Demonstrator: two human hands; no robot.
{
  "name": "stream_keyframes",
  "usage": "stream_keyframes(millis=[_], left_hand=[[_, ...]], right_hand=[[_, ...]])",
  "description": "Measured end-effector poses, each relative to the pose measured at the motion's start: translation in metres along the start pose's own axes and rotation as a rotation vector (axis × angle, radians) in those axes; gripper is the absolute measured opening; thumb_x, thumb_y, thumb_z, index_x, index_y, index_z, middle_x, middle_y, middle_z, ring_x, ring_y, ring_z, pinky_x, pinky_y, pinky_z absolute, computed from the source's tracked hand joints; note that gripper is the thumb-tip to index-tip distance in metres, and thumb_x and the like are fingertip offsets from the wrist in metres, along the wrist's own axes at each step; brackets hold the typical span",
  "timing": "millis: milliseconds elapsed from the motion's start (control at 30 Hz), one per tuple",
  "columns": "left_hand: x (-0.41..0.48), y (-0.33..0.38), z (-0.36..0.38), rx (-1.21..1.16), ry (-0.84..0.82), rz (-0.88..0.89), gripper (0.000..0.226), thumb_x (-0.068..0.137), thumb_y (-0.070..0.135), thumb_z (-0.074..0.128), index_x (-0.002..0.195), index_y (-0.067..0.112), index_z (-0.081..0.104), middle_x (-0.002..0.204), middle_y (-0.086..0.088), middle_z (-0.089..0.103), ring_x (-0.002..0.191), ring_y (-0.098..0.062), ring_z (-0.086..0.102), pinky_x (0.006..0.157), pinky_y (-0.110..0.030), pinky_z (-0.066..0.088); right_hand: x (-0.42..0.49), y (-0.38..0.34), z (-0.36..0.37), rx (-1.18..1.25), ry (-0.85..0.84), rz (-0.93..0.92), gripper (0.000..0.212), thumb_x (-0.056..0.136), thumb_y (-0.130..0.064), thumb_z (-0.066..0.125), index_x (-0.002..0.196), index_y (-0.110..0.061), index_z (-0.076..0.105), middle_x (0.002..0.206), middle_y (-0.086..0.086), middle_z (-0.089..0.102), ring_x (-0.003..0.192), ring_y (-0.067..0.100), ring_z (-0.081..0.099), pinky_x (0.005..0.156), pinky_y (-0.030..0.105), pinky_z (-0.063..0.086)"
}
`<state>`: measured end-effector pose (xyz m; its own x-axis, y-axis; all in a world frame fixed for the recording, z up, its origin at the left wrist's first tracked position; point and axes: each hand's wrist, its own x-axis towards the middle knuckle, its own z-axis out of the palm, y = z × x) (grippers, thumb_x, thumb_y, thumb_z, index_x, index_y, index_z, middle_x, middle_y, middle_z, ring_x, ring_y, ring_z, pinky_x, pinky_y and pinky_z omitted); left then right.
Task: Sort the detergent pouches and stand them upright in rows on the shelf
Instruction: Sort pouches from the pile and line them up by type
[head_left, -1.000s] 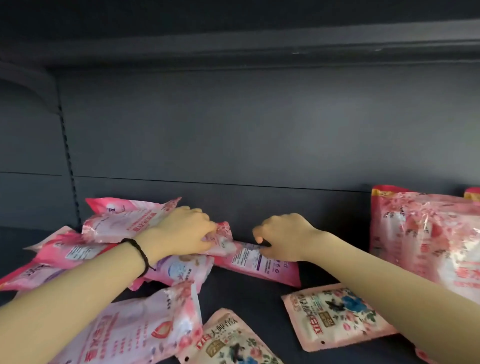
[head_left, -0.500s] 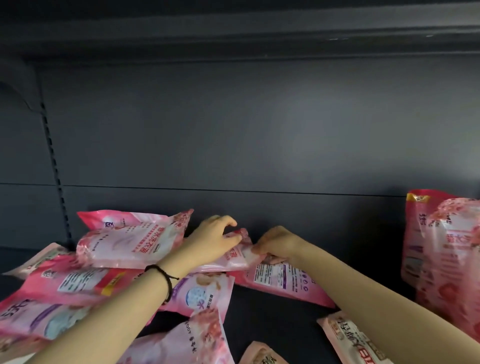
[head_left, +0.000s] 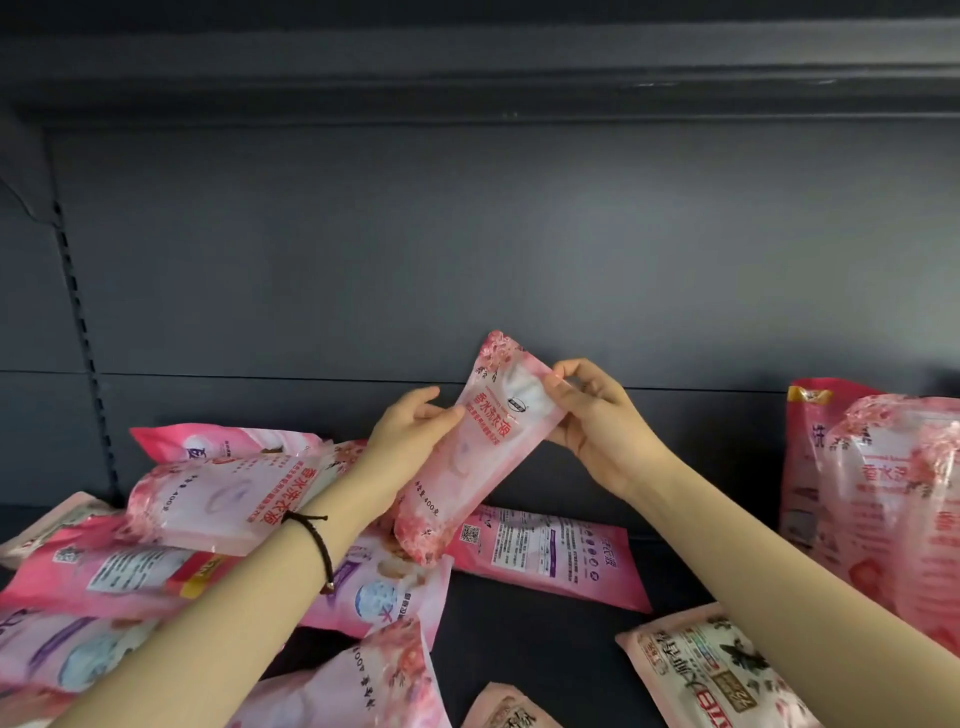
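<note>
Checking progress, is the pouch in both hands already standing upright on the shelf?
No, the pale pink pouch is tilted, gripped by the left hand and right hand.

Left hand (head_left: 410, 441) and right hand (head_left: 597, 421) gripping a tilted pink pouch (head_left: 470, 457) above the dark shelf (head_left: 545, 618), jumbled pouches (head_left: 171, 530) lying left, upright pouches (head_left: 878, 499) at right, black wrist cord (head_left: 318, 545)

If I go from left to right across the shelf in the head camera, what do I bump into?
Pile of flat pink pouches → left hand → lifted pouch → right hand → standing pouches.
</note>
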<state>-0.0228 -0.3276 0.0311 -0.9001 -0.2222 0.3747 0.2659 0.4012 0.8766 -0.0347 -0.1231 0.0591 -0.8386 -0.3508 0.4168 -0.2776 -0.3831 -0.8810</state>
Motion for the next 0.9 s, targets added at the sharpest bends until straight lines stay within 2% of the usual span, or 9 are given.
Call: stream_keyframes(millis=[100,200,367,433,467,567,633,767,900], left_hand=[[0.007,0.004,0.0,-0.165,-0.107,-0.094,0.049,0.096,0.033,0.055,0.141,0.016,0.045,0.125,0.008,0.059,0.104,-0.007,0.057,0.078,-0.016,0.042],[0.014,0.01,0.0,-0.409,-0.217,-0.144,0.028,0.096,0.022,0.055,0.12,0.009,0.063,0.103,-0.003,0.074,0.094,-0.016,0.068,0.081,-0.027,0.052],[0.011,0.011,-0.015,-0.483,-0.087,-0.132,0.008,0.086,0.017,0.068,0.09,0.01,0.068,0.087,-0.008,0.076,0.08,-0.022,0.072,0.065,-0.029,0.056],[0.007,0.011,-0.022,-0.444,-0.046,-0.11,0.009,0.084,0.019,0.072,0.082,0.012,0.067,0.085,-0.008,0.076,0.077,-0.022,0.072,0.065,-0.032,0.056],[0.004,0.012,-0.024,-0.43,-0.017,-0.094,0.01,0.083,0.019,0.073,0.079,0.013,0.067,0.084,-0.008,0.076,0.076,-0.023,0.072,0.066,-0.033,0.057],[-0.005,0.019,-0.024,-0.419,0.05,-0.02,0.012,0.084,0.018,0.073,0.075,0.014,0.066,0.079,-0.006,0.075,0.072,-0.02,0.071,0.064,-0.032,0.056],[-0.012,0.025,-0.022,-0.407,0.081,0.022,0.011,0.084,0.017,0.073,0.077,0.011,0.066,0.075,-0.004,0.075,0.069,-0.018,0.071,0.06,-0.029,0.056],[-0.028,0.04,-0.018,-0.408,0.124,0.097,0.012,0.085,0.02,0.072,0.081,0.011,0.065,0.077,0.001,0.075,0.072,-0.012,0.072,0.057,-0.022,0.055],[-0.053,0.066,-0.007,-0.458,0.105,0.208,0.01,0.085,0.019,0.071,0.083,0.013,0.063,0.081,0.006,0.075,0.076,-0.005,0.071,0.059,-0.013,0.051]], right_hand=[[0.001,-0.002,0.007,0.012,-0.077,-0.017,0.019,0.099,-0.008,0.047,0.081,-0.013,0.051,0.077,0.002,0.067,0.071,0.015,0.067,0.065,0.031,0.058],[0.004,-0.004,0.019,0.007,-0.138,-0.033,0.018,0.099,-0.008,0.046,0.082,-0.013,0.051,0.075,0.0,0.068,0.07,0.014,0.067,0.065,0.03,0.057],[0.002,-0.001,0.025,0.007,-0.04,-0.04,0.015,0.098,-0.015,0.052,0.083,-0.014,0.054,0.084,0.002,0.068,0.076,0.016,0.066,0.066,0.029,0.057],[-0.007,0.006,0.023,0.044,-0.005,-0.005,0.01,0.093,-0.021,0.059,0.094,-0.011,0.06,0.094,0.004,0.072,0.086,0.018,0.069,0.072,0.029,0.058],[-0.012,0.012,0.022,0.053,-0.006,0.027,0.021,0.088,-0.023,0.063,0.104,-0.009,0.062,0.102,0.005,0.073,0.093,0.02,0.07,0.075,0.029,0.058],[-0.03,0.031,0.028,0.028,-0.034,0.15,0.043,0.077,-0.023,0.071,0.117,-0.01,0.062,0.113,0.005,0.071,0.104,0.022,0.068,0.086,0.035,0.057],[-0.037,0.037,0.032,0.028,0.032,0.167,0.033,0.083,-0.019,0.069,0.114,-0.011,0.065,0.112,0.004,0.072,0.102,0.022,0.069,0.087,0.038,0.057],[-0.041,0.02,0.036,-0.023,0.221,0.033,0.013,0.088,-0.014,0.065,0.099,-0.014,0.072,0.1,0.002,0.075,0.092,0.019,0.072,0.074,0.031,0.06],[-0.057,-0.015,0.029,-0.034,0.272,-0.061,0.014,0.088,-0.016,0.065,0.099,-0.012,0.072,0.098,0.004,0.076,0.091,0.022,0.072,0.08,0.036,0.057]])
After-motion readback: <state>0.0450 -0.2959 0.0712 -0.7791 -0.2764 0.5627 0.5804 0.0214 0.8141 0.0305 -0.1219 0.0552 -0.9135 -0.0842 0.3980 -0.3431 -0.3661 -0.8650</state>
